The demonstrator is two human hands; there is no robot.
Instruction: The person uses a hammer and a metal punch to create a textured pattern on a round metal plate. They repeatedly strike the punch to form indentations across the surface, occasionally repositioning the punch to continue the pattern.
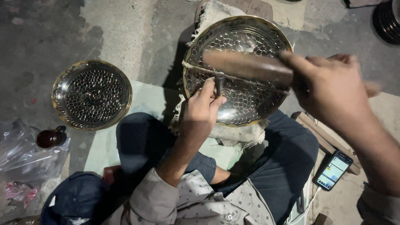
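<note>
Sat on the concrete floor [125,33] with a large round embossed brass tray [237,71] propped on a frayed cloth pad [233,133] between the knees. Left hand [200,110] clenched round a short dark metal punch [219,82], tip set against the tray face just above the knuckles. Right hand [333,96] clamped on a blurred wooden-handled hammer [250,66], head swung across towards the punch. A cord [200,68] stretched across the tray, passing close behind the punch.

Judged stiff but thin, that tray: light enough to shift under a blow, hard and slick on the polished face, easily dented where struck wrong. Best gripped by the raised gilt rim, well away from the patterned middle. Punch judged small, rigid and smooth, apt to skid unless held low near the tip.

Well to the left of the left hand, a second, smaller round brass tray [91,93] lay flat on the floor, nothing in it. Near that, a small dark brown bottle [50,137], contents not discernible, beside a crumpled clear plastic bag [25,158]. Below the right hand, a lit smartphone [332,170] by a wooden block [325,137].
</note>
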